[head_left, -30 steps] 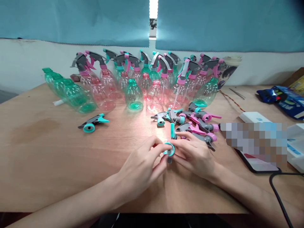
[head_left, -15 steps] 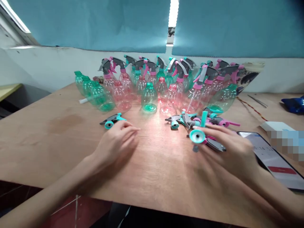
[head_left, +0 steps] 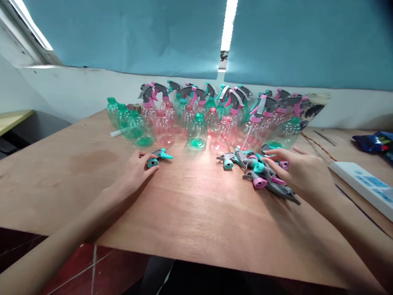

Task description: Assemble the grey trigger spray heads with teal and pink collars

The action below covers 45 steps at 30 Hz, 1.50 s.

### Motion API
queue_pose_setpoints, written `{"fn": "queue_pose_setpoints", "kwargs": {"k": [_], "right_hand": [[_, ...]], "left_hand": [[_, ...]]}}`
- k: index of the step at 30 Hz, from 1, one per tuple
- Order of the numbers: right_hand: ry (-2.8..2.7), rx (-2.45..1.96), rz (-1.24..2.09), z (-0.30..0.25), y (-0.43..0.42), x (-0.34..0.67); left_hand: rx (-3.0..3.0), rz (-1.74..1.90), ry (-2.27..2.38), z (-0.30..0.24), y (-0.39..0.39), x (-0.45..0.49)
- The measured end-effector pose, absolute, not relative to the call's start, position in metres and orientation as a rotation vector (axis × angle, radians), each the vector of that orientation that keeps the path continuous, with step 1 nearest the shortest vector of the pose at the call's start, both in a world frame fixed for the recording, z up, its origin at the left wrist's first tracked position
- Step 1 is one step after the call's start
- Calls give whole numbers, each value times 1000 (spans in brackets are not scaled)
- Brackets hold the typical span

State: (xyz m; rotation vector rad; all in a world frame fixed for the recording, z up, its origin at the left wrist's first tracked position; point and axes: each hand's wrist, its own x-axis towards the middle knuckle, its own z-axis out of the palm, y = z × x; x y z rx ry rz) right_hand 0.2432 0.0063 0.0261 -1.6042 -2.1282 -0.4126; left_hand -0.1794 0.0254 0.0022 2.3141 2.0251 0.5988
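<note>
Two hands (head_left: 133, 170), broad tabletop (head_left: 190, 209) between

Left hand (head_left: 135, 170) seemingly pinching; right hand (head_left: 305, 176) loosely outstretched, forearms (head_left: 70, 235) apart

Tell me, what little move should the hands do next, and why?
Perhaps the left hand should pinch and lift the lone teal-and-gray spray head, because that hand's finger and thumb are at the teal collar, and the piled spray heads lie apart, by the right hand.
</note>
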Motion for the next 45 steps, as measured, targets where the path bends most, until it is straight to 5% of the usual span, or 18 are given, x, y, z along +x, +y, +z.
{"fn": "queue_pose_setpoints", "kwargs": {"k": [11, 22, 28, 45], "right_hand": [[-2455, -1502, 15, -3, 53, 229], [-2494, -1427, 279, 12, 2, 235], [-2302, -1620, -19, 8, 55, 276], [-2303, -1584, 137, 10, 61, 270]], "left_hand": [[2385, 428, 1589, 15, -3, -124], [2521, 266, 1435, 28, -22, -58], [2508, 471, 1396, 14, -12, -38], [2490, 663, 1309, 0, 4, -17]]}}
